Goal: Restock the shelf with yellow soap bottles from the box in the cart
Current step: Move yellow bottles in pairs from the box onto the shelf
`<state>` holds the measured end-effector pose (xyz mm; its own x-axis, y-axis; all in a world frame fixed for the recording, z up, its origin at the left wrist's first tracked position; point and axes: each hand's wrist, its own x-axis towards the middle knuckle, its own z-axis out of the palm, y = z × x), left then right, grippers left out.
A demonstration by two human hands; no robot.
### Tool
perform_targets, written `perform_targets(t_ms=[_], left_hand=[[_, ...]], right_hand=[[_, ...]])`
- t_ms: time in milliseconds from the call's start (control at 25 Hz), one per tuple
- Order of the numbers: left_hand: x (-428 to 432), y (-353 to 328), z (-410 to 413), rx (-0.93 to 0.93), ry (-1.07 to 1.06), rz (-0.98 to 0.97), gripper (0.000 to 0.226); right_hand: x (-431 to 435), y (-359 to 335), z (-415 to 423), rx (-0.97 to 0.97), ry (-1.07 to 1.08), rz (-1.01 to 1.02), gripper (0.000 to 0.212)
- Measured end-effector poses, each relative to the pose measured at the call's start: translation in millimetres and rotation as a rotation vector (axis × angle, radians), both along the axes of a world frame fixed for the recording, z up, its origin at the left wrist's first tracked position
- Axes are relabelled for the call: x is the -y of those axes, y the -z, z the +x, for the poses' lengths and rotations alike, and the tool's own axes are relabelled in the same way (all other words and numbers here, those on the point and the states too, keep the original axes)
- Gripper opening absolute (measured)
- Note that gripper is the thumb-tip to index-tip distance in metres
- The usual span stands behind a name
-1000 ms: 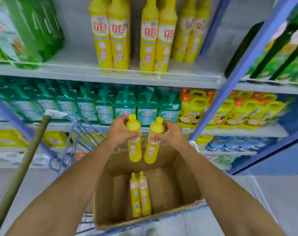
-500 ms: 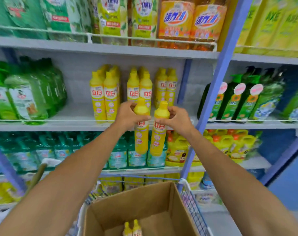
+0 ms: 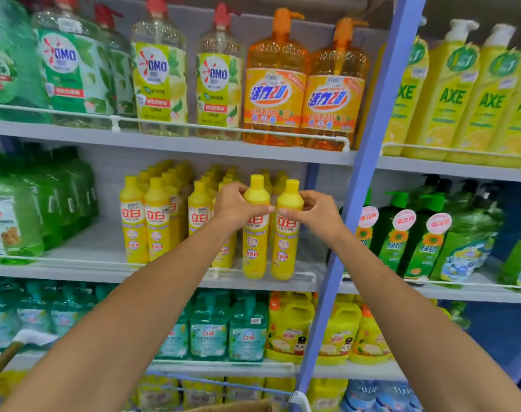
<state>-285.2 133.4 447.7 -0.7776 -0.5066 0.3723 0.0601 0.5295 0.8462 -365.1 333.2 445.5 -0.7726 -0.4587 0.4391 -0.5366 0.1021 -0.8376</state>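
My left hand (image 3: 234, 208) grips the neck of a yellow soap bottle (image 3: 255, 245), and my right hand (image 3: 317, 211) grips a second yellow soap bottle (image 3: 286, 248) beside it. Both bottles stand upright, their bases at the front wire rail of the middle shelf (image 3: 98, 263), right of the rows of matching yellow bottles (image 3: 146, 221). Only the top edge of the cardboard box (image 3: 241, 408) and the cart rim (image 3: 299, 398) show at the bottom.
A blue upright post (image 3: 363, 185) stands just right of my right hand. Large green, clear and orange detergent bottles (image 3: 274, 84) fill the shelf above. Green bottles (image 3: 401, 233) sit past the post. Teal and yellow jugs (image 3: 247, 328) fill the shelf below. A broom handle (image 3: 3, 361) leans at lower left.
Both hands have lifted the two bottles from above the box up and forward to the middle shelf's front edge. My view has tilted up, leaving the box almost out of sight.
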Motion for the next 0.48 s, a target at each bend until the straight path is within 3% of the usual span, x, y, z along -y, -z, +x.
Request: perform_targets(t_ms=[160, 360, 480], left_hand=[[-9, 1, -38, 0.022, -0.09, -0.041, 0.099], [-12, 9, -58, 0.065, -0.177, -0.063, 0.061], [-9, 31, -63, 0.066, -0.144, -0.007, 0.061]], right_hand=[[0, 2, -38, 0.011, -0.059, -0.021, 0.032], [13, 24, -67, 0.059, -0.118, 0.009, 0.033], [23, 44, -75, 0.103, -0.094, -0.033, 0.036]])
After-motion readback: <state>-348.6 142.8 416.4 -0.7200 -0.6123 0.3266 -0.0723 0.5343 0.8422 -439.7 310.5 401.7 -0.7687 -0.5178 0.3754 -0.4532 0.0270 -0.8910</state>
